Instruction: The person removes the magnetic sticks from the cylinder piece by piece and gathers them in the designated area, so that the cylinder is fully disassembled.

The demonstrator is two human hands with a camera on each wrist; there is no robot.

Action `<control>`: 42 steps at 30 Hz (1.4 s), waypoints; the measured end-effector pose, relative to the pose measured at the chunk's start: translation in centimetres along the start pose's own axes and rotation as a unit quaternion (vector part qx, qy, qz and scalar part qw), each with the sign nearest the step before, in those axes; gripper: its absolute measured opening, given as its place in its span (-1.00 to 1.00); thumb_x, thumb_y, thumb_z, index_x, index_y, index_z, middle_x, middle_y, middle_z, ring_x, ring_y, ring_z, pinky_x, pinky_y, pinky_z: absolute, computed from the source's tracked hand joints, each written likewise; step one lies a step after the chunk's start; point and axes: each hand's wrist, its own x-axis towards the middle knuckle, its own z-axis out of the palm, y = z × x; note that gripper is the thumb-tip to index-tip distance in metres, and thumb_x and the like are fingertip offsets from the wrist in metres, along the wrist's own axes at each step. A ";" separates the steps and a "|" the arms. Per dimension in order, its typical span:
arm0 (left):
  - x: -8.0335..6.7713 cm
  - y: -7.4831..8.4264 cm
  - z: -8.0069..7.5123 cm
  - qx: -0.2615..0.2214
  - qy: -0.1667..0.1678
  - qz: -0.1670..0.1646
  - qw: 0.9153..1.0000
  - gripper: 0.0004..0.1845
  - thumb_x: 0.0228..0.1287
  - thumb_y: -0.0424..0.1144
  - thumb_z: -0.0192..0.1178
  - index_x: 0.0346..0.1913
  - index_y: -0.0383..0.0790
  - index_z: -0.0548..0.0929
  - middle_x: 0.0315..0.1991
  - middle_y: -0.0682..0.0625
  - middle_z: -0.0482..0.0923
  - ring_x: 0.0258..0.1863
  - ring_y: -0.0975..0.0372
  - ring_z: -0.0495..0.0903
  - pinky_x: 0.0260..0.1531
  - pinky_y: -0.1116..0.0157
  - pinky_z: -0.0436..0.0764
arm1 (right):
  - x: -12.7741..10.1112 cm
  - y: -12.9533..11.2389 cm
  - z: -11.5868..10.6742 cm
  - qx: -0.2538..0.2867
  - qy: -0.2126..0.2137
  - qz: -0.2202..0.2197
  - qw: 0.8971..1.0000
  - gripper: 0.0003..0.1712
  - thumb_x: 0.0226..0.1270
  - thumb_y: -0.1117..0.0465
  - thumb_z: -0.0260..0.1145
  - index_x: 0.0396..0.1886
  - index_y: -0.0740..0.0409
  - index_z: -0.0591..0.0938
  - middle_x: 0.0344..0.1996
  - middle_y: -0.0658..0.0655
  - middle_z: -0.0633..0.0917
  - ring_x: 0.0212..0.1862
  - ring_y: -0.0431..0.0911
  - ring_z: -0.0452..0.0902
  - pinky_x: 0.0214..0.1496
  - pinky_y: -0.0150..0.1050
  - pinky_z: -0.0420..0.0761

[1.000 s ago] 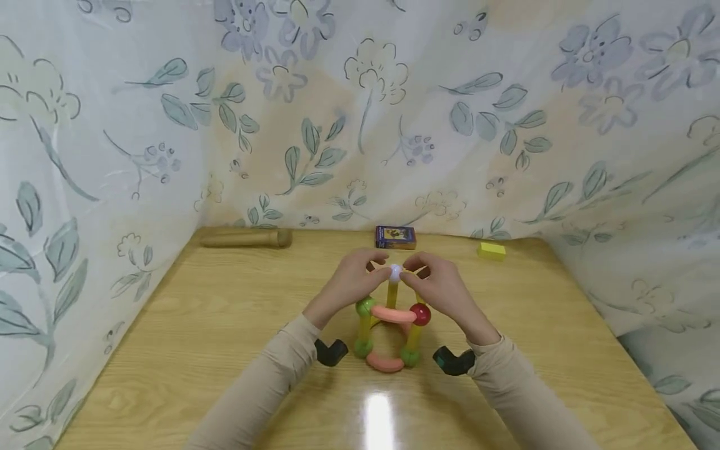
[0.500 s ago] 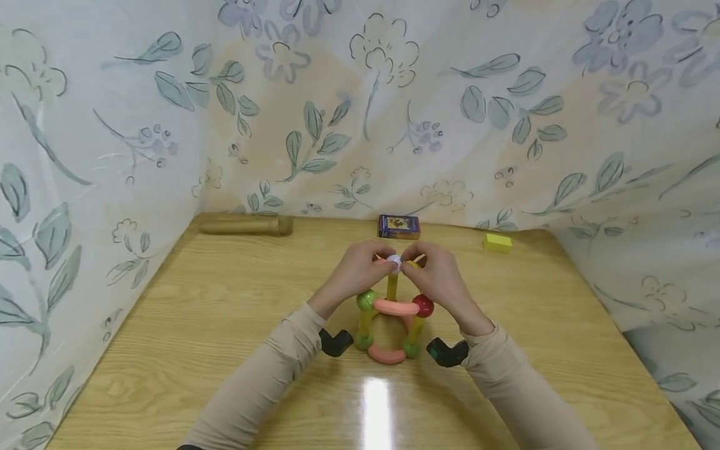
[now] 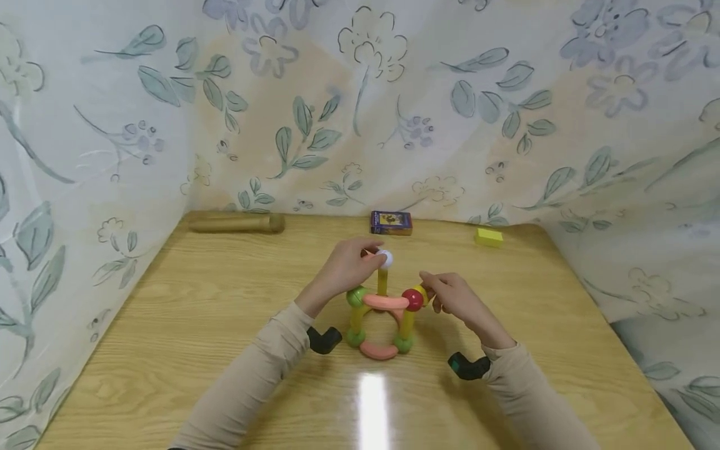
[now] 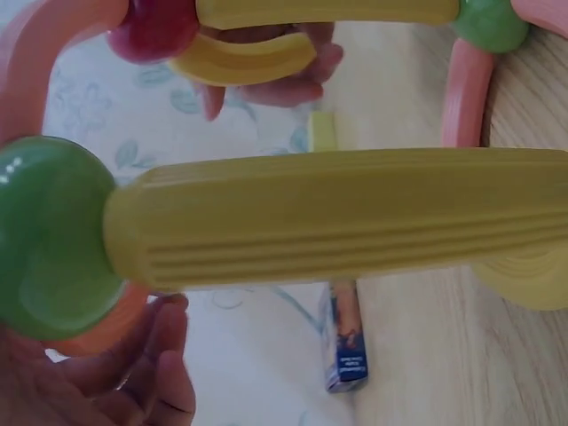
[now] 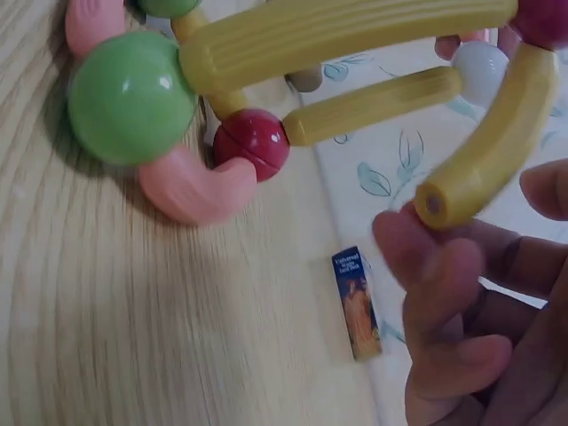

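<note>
Toy frame (image 3: 382, 312) between hands; left hand (image 3: 345, 272) pinching white ball (image 3: 385, 259)

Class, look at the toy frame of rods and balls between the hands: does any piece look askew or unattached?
Yes. One curved yellow rod touches the white ball at one end only; its other end hangs free by the right hand's fingertips.

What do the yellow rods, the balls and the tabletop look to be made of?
Yellow rods: probably matte moulded plastic, with lengthwise ribs. Green ball: glossy plastic, judging by its sharp highlights. Tabletop: wood-grain surface, likely laminate or varnished, with a bright glare streak.
</note>
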 end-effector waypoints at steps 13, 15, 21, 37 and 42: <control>-7.6 -5.7 1.9 -0.054 -0.040 0.010 0.998 -0.47 0.05 -0.44 0.18 0.16 -0.08 0.54 -0.21 -0.08 0.54 -0.37 0.22 0.45 -0.44 0.34 0.50 | -0.3 0.3 -1.0 -0.051 -0.031 -0.269 0.961 -0.47 0.29 0.47 0.20 0.22 0.00 0.57 0.21 0.05 0.61 0.24 -0.10 0.48 0.18 -0.20 0.55; -7.6 -5.7 2.5 -0.059 -0.044 0.015 0.997 -0.56 0.09 -0.38 0.27 0.08 -0.08 0.56 -0.30 -0.04 0.53 -0.40 0.23 0.47 -0.49 0.35 0.50 | -0.5 0.0 -0.7 -0.056 -0.039 -0.288 0.955 -0.53 0.34 0.37 0.26 0.21 -0.04 0.58 0.18 0.00 0.64 0.24 -0.20 0.48 0.22 -0.19 0.53; -6.9 -6.2 2.6 -0.010 -0.007 0.005 1.000 -0.86 0.17 -0.28 0.37 -0.26 -0.22 0.63 -0.33 -0.04 0.63 -0.37 0.20 0.60 -0.43 0.39 0.57 | -1.4 0.2 0.3 -0.067 -0.018 -0.292 0.954 -0.69 0.35 0.27 0.31 0.05 -0.06 0.68 -0.03 -0.07 0.73 0.00 -0.25 0.56 0.05 -0.26 0.56; -5.7 -6.1 1.3 0.049 0.166 0.125 0.977 -0.79 0.24 -0.39 0.24 -0.06 -0.34 0.62 -0.26 -0.10 0.60 -0.35 0.21 0.56 -0.38 0.34 0.56 | -3.7 -1.1 6.2 -0.060 0.075 -0.356 0.929 -0.72 0.21 0.24 0.44 -0.06 0.03 0.70 -0.21 -0.02 0.77 -0.27 -0.24 0.52 -0.29 -0.32 0.58; -6.4 -3.8 0.5 0.176 0.192 0.349 0.900 -0.70 0.16 -0.20 0.40 -0.08 -0.23 0.68 -0.22 -0.06 0.51 -0.25 0.17 0.45 -0.24 0.31 0.51 | -3.4 -1.6 6.1 -0.063 0.105 -0.361 0.924 -0.72 0.17 0.30 0.45 -0.09 0.09 0.70 -0.23 0.01 0.78 -0.31 -0.25 0.49 -0.31 -0.33 0.56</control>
